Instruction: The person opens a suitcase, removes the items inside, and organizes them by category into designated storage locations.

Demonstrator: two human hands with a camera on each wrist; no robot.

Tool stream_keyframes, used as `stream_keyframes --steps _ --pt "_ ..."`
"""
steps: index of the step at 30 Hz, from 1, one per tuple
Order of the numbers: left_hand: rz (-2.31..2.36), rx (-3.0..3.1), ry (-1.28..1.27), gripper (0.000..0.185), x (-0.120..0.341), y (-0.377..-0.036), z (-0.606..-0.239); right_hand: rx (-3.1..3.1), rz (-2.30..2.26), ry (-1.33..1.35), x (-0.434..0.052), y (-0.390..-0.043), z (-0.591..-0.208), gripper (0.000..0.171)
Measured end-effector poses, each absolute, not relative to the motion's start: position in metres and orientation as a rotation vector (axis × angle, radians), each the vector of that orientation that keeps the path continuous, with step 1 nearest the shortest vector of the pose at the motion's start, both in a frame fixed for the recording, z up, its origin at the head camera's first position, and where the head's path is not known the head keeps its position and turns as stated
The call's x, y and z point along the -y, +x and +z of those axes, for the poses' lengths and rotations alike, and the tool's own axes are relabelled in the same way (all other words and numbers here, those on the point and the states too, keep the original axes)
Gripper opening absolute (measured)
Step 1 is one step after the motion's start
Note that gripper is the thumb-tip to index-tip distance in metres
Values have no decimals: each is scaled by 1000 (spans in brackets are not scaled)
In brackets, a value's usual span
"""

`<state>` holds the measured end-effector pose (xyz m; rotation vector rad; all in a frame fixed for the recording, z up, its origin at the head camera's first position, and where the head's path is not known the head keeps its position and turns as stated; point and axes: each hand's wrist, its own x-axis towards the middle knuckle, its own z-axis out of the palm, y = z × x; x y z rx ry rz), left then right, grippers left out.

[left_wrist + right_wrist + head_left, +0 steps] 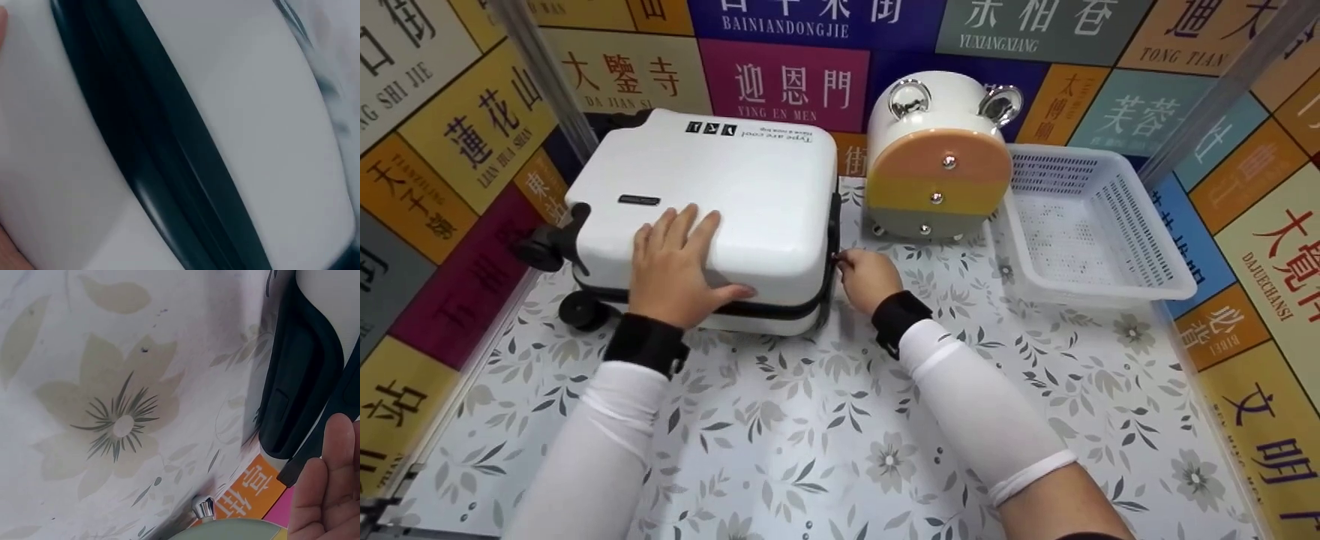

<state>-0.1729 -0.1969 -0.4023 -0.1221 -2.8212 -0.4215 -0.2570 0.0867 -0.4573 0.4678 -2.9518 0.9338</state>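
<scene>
A white hard-shell suitcase (765, 176) lies flat on the left of the table, its wheels toward the left. My left hand (669, 274) rests on its top near the front edge, fingers spread and fairly straight. At the suitcase's right side my right hand (871, 279) pinches a small dark zipper pull (835, 256), mostly hidden by the fingertips. The left wrist view shows the black zipper band (163, 135) running between the two white shells. In the right wrist view, my fingers (339, 444) are beside the black side handle (301, 377).
A round white drawer box (937, 184) with orange, yellow and grey fronts and silver ears stands behind my right hand. Right of it sits a white perforated plastic basket (1102, 292). Panels with printed characters wall in the back and sides of the leaf-patterned tabletop (825, 450).
</scene>
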Motion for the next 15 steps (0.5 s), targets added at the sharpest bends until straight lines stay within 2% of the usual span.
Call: stream_keyframes --steps 5,15 --pt "-448 2727 -101 120 221 -176 -411 2952 937 468 -86 -257 -460 26" --pt "-437 2679 -68 120 219 -177 -414 2939 955 446 -83 -259 -462 26"
